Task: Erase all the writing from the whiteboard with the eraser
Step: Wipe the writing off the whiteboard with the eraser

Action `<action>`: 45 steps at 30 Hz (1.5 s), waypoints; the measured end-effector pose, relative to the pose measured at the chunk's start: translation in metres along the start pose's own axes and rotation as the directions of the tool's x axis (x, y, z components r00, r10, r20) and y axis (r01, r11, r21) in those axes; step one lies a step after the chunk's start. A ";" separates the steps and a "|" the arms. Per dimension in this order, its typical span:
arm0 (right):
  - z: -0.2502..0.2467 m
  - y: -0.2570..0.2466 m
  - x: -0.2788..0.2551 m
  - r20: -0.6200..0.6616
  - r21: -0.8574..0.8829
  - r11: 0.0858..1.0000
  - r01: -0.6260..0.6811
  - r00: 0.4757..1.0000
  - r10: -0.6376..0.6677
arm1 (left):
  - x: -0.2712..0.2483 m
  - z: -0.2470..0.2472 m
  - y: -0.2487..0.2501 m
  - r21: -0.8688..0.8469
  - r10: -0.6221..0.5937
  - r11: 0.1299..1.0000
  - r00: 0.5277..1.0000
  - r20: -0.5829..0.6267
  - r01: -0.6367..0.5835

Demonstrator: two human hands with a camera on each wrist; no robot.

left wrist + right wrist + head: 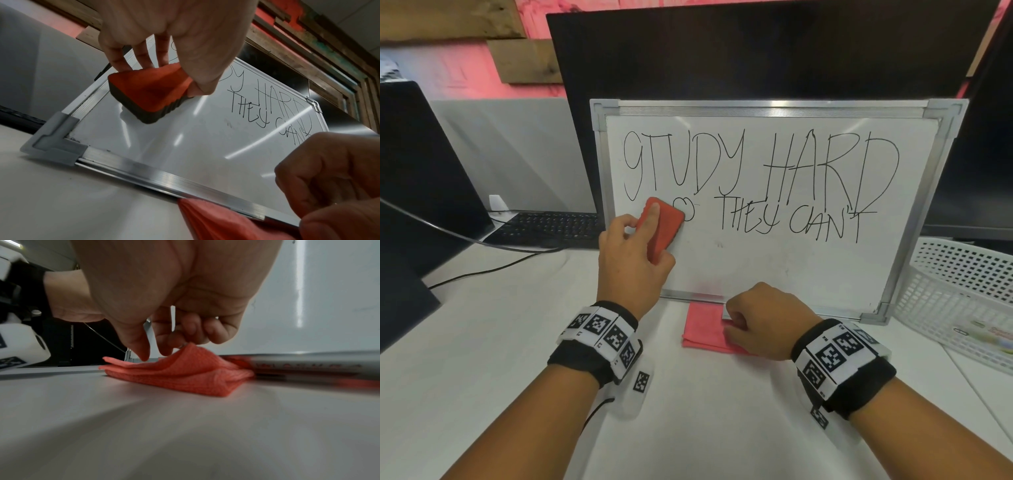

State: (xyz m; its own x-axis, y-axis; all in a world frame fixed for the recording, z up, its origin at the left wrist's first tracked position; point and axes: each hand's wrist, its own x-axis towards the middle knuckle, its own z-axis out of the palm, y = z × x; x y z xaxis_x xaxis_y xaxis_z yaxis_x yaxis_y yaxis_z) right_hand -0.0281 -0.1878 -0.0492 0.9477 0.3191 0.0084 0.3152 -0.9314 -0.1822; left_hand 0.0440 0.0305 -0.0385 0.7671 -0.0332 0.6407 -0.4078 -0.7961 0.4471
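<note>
Whiteboard (774, 260): aluminium frame, grey plastic corners, propped against dark monitor (756, 51); black marker text "STUDY HARD", "THEY CAN'T".
Eraser (661, 226): red foam block, dark ribbed felt base, pressed on whiteboard's left side.
Left hand (633, 257): fingers clamped round eraser.
Right hand (763, 318): fingers curled at whiteboard's bottom edge, over cloth; grip unclear.
Cloth (705, 329): pink, waffle-weave, folded, under whiteboard's bottom edge.
Basket (959, 301): white plastic mesh, right of whiteboard; printed packets inside.

Pink cloth (703, 329), white basket (959, 294), keyboard (551, 226), monitor (756, 48).
</note>
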 end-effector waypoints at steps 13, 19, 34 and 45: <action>0.000 0.000 0.000 0.001 0.018 1.000 -0.012 1.000 0.012 | 0.001 -0.005 -0.007 0.005 0.062 0.998 0.998 0.032 -0.062; -0.001 -0.001 -0.001 0.002 0.017 1.000 -0.016 1.000 0.016 | 0.003 -0.003 -0.005 -0.023 0.023 0.999 1.000 0.016 -0.022; -0.002 -0.001 -0.001 -0.006 0.014 1.000 -0.016 1.000 0.016 | 0.005 -0.005 -0.001 -0.017 0.056 0.998 0.998 0.034 -0.055; 0.001 0.001 0.001 -0.008 0.033 0.999 -0.004 1.000 0.004 | 0.002 -0.006 0.002 0.029 0.159 0.986 0.982 0.103 -0.163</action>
State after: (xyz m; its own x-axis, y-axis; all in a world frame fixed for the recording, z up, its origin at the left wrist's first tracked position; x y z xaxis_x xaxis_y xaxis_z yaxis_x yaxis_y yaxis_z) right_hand -0.0267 -0.1883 -0.0500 0.9493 0.3140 0.0151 0.3098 -0.9264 -0.2141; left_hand 0.0421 0.0323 -0.0329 0.7390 -0.2216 0.6362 -0.5130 -0.7972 0.3183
